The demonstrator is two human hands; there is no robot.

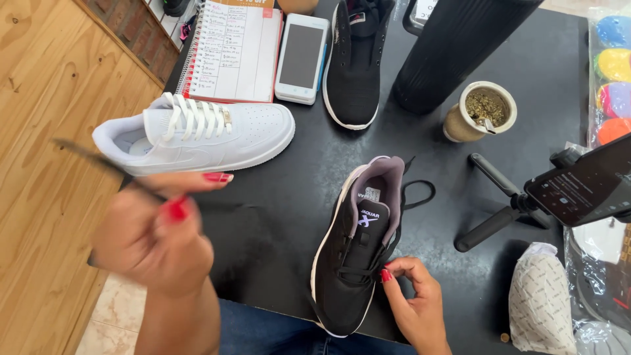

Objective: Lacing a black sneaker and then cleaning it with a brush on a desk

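Note:
A black sneaker [351,263] with a white sole lies on the black table [289,190], toe towards me, tongue pulled up. My right hand [414,299] pinches its laces at the right side of the eyelets. My left hand [154,233] is raised at the left, blurred, fingers closed on a black lace [98,161] that stretches up and left. A loose loop of black lace [420,194] lies by the shoe's heel.
A white sneaker [197,135] lies at the left, another black sneaker [355,62] at the back. A notebook [233,52], a white phone [301,59], a tall black cylinder [453,49], a mate cup [480,112] and a phone on a small tripod [526,200] stand around. A wrapped bundle [542,306] lies at the right.

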